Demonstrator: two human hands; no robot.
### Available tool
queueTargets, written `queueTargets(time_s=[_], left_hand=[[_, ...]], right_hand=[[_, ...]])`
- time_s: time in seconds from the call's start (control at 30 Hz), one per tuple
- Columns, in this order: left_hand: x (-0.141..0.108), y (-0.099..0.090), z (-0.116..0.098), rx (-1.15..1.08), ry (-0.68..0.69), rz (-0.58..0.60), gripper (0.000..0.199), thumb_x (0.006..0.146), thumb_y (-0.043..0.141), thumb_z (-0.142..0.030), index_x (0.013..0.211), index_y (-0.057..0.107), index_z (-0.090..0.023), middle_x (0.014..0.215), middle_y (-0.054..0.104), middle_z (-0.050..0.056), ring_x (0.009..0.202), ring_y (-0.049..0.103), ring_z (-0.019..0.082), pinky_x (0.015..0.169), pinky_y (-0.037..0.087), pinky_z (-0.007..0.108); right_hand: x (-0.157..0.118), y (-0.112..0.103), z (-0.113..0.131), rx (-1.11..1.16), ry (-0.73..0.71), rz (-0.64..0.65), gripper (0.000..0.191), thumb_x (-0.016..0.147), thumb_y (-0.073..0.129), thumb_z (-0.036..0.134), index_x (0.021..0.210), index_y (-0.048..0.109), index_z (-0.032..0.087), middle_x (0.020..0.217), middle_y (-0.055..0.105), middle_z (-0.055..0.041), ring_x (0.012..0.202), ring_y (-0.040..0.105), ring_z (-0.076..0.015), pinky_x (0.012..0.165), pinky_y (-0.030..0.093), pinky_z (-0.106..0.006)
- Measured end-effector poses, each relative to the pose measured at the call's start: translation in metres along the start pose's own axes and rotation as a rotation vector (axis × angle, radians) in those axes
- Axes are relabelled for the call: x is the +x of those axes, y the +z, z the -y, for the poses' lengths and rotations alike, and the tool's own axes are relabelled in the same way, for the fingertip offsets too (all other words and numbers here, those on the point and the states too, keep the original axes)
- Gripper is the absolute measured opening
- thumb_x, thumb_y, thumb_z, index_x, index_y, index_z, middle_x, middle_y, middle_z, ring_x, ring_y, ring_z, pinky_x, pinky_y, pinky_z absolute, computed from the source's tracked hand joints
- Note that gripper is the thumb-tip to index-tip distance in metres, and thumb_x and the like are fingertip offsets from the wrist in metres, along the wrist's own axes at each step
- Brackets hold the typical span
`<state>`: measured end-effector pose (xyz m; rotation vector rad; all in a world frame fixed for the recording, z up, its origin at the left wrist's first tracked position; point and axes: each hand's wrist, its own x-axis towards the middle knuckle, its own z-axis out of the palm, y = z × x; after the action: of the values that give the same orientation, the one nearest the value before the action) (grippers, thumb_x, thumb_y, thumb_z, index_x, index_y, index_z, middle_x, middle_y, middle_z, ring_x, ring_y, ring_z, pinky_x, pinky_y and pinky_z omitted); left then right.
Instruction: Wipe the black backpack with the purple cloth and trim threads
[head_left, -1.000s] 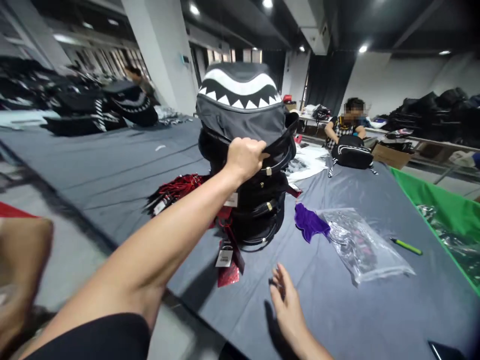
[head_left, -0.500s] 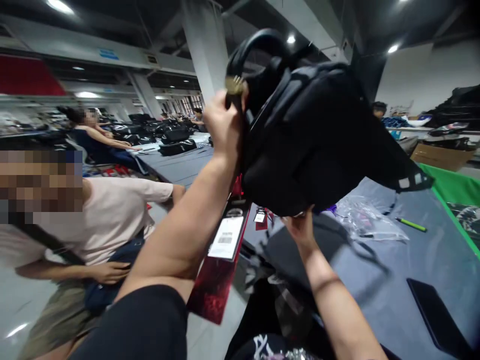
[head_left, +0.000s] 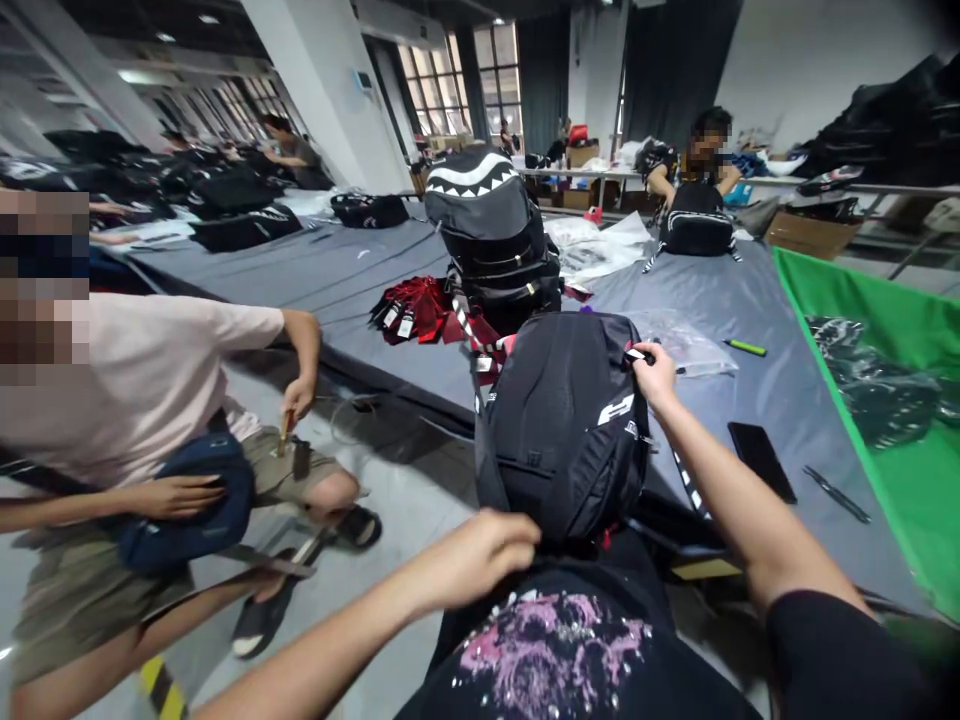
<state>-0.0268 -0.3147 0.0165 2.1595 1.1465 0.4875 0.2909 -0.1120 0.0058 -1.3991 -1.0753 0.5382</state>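
A black backpack (head_left: 559,400) with white lettering on its side leans at the table edge, just in front of my lap. My right hand (head_left: 655,375) is closed on it at the upper right side, pinching a small black and white piece there. Near the lower left edge of the bag is my left hand (head_left: 499,550), slightly blurred. Its fingers are loosely bent and apart, with nothing visible in them; whether they touch the bag I cannot tell. Behind the bag stand stacked backpacks (head_left: 491,230), the top one grey with a white zigzag band.
Red tags (head_left: 416,310) lie in a heap left of the stack. To the right are a clear plastic bag (head_left: 690,345), a green marker (head_left: 745,347), a phone (head_left: 761,460) and tweezers (head_left: 836,493). A person in a pink shirt (head_left: 172,375) sits close on my left.
The backpack has come down from the raised position onto the table edge. My left hand has let go of its top handle and dropped; my right hand now grips its side. The view has turned right.
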Motion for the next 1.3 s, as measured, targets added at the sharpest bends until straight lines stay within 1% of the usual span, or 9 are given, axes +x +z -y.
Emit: queueTargets(time_s=[0.13, 0.27, 0.5, 0.67, 0.8, 1.0, 1.07, 1.2, 1.3], left_hand=[[0.100, -0.002, 0.024, 0.306, 0.332, -0.222, 0.027, 0.093, 0.045, -0.023, 0.110, 0.065, -0.020, 0.124, 0.065, 0.010, 0.121, 0.057, 0.022, 0.101, 0.048, 0.039], [0.215, 0.006, 0.023, 0.444, 0.565, -0.218, 0.033, 0.094, 0.042, -0.017, 0.122, 0.060, -0.019, 0.137, 0.056, 0.012, 0.132, 0.047, 0.022, 0.106, 0.042, 0.042], [0.320, -0.008, 0.021, 0.670, 0.941, 0.008, 0.044, 0.093, 0.047, -0.053, 0.079, 0.067, -0.016, 0.079, 0.068, 0.010, 0.079, 0.060, 0.021, 0.086, 0.040, 0.038], [0.323, -0.020, 0.038, 0.794, 1.068, -0.076, 0.055, 0.097, 0.040, -0.051, 0.059, 0.059, -0.017, 0.059, 0.063, 0.006, 0.058, 0.052, 0.016, 0.067, 0.033, 0.035], [0.276, -0.054, 0.020, 0.870, 1.104, -0.384, 0.053, 0.096, 0.045, -0.048, 0.053, 0.051, -0.018, 0.050, 0.054, 0.000, 0.052, 0.046, 0.013, 0.064, 0.032, 0.034], [0.226, -0.097, -0.029, 0.952, 0.966, -0.723, 0.049, 0.094, 0.047, -0.051, 0.059, 0.051, -0.017, 0.054, 0.051, -0.002, 0.055, 0.049, 0.013, 0.067, 0.033, 0.035], [0.234, -0.085, -0.023, 0.912, 0.805, -0.663, 0.052, 0.095, 0.043, -0.054, 0.061, 0.055, -0.017, 0.057, 0.055, 0.000, 0.058, 0.051, 0.015, 0.069, 0.034, 0.037], [0.274, -0.057, 0.027, 0.843, 0.729, -0.237, 0.058, 0.096, 0.037, -0.056, 0.059, 0.059, -0.017, 0.057, 0.060, 0.003, 0.059, 0.052, 0.016, 0.075, 0.038, 0.041], [0.311, -0.068, 0.068, 0.894, 0.729, -0.135, 0.056, 0.096, 0.039, -0.055, 0.063, 0.064, -0.018, 0.062, 0.064, 0.003, 0.073, 0.057, 0.018, 0.090, 0.039, 0.045]], right_hand=[[0.000, 0.010, -0.003, -0.120, -0.094, 0.092, 0.041, 0.069, 0.046, 0.015, 0.103, 0.067, 0.017, 0.102, 0.068, -0.0064, 0.095, 0.057, -0.0207, 0.099, 0.039, -0.040], [-0.005, -0.022, -0.012, -0.211, -0.077, 0.135, 0.057, 0.070, 0.051, 0.018, 0.127, 0.058, 0.017, 0.123, 0.064, -0.0099, 0.108, 0.058, -0.0235, 0.102, 0.039, -0.042], [-0.099, -0.038, -0.043, -0.154, 0.271, 0.091, 0.108, 0.077, 0.064, 0.051, 0.156, 0.000, 0.011, 0.144, 0.047, -0.0210, 0.128, 0.051, -0.0275, 0.109, 0.037, -0.050], [-0.120, 0.004, -0.045, -0.219, 0.407, 0.176, 0.133, 0.059, 0.079, 0.059, 0.157, -0.001, 0.016, 0.161, 0.014, -0.0172, 0.148, 0.019, -0.0299, 0.120, 0.019, -0.048], [-0.112, 0.019, -0.015, -0.054, 0.262, 0.296, 0.127, 0.062, 0.079, 0.054, 0.157, 0.002, 0.017, 0.154, 0.034, -0.0165, 0.141, 0.035, -0.0288, 0.117, 0.028, -0.047], [-0.076, 0.005, 0.034, 0.298, -0.105, 0.547, 0.079, 0.064, 0.081, 0.048, 0.132, 0.052, 0.019, 0.122, 0.063, -0.0057, 0.113, 0.058, -0.0249, 0.102, 0.045, -0.041], [-0.064, 0.001, 0.020, 0.343, -0.009, 0.634, 0.073, 0.061, 0.084, 0.045, 0.124, 0.058, 0.019, 0.111, 0.066, -0.0030, 0.104, 0.061, -0.0230, 0.097, 0.047, -0.038], [-0.057, 0.009, -0.039, 0.348, 0.288, 0.597, 0.065, 0.059, 0.082, 0.046, 0.114, 0.062, 0.018, 0.105, 0.069, -0.0033, 0.095, 0.062, -0.0202, 0.091, 0.048, -0.034], [-0.059, 0.023, -0.072, 0.305, 0.303, 0.531, 0.056, 0.062, 0.078, 0.049, 0.105, 0.063, 0.016, 0.100, 0.070, -0.0059, 0.089, 0.064, -0.0203, 0.086, 0.049, -0.035]])
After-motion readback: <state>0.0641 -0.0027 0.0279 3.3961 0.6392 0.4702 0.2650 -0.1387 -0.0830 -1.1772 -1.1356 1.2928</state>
